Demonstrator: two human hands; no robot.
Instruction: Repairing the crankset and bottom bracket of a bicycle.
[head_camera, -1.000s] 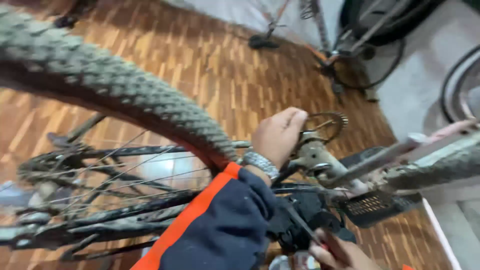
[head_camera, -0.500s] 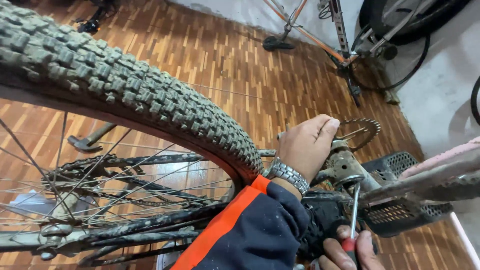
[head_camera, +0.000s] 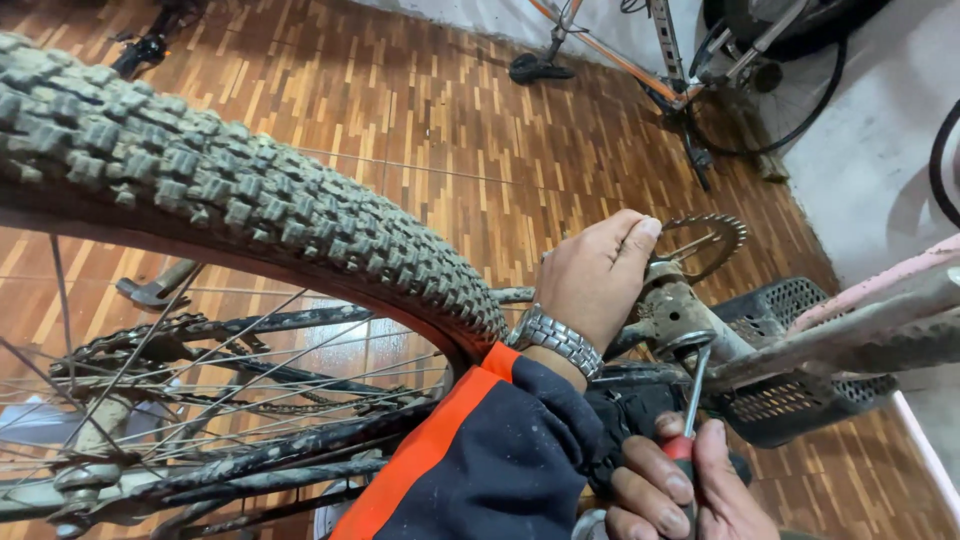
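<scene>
A muddy bicycle lies close under me, its knobby tyre (head_camera: 250, 215) arching across the left. My left hand (head_camera: 595, 275), with a metal wristwatch (head_camera: 556, 340) and a dark sleeve with an orange stripe, grips the dirty crank area (head_camera: 672, 305) beside the toothed chainring (head_camera: 712, 240). My right hand (head_camera: 665, 490) at the bottom edge holds a screwdriver (head_camera: 692, 400) with a red handle, its shaft pointing up to the metal part by the crank.
Spokes, chain (head_camera: 150, 345) and frame tubes fill the lower left. A black platform pedal (head_camera: 790, 385) sits right of the hands. Another bicycle (head_camera: 690, 70) stands at the back on the wooden parquet floor (head_camera: 420, 110). A pale wall (head_camera: 870, 150) is at right.
The view has shifted so tyre and hands sit further right. My right hand has risen into view with the screwdriver pointing up to the crank. My left hand stays on the crank area.
</scene>
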